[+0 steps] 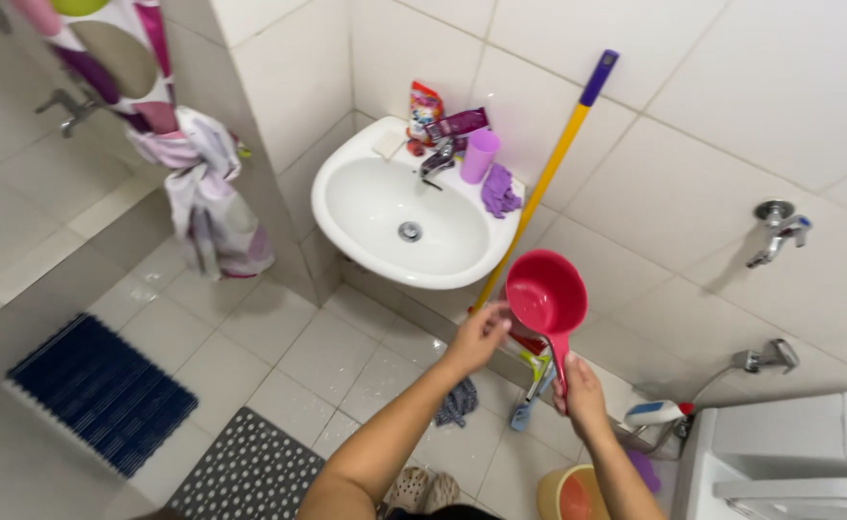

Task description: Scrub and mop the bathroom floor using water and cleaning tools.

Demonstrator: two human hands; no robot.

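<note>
My right hand (580, 393) grips the handle of a red plastic scoop (545, 293) and holds it up in front of me, its bowl facing me. The fingers of my left hand (481, 333) are bent against the lower left rim of the scoop's bowl. Both hands are below and to the right of a white wall sink (358, 225). A yellow stick with a purple end (554, 162) leans on the tiled wall behind the scoop.
On the sink stand a purple cup (480, 155), a purple cloth (499, 191), packets and a tap (437, 160). A patterned curtain (198, 183) hangs left. Blue mat (101, 390) and grey mat (250, 472) lie on the floor. White washing machine (795, 458), wall taps, yellow bucket (570, 494) at right.
</note>
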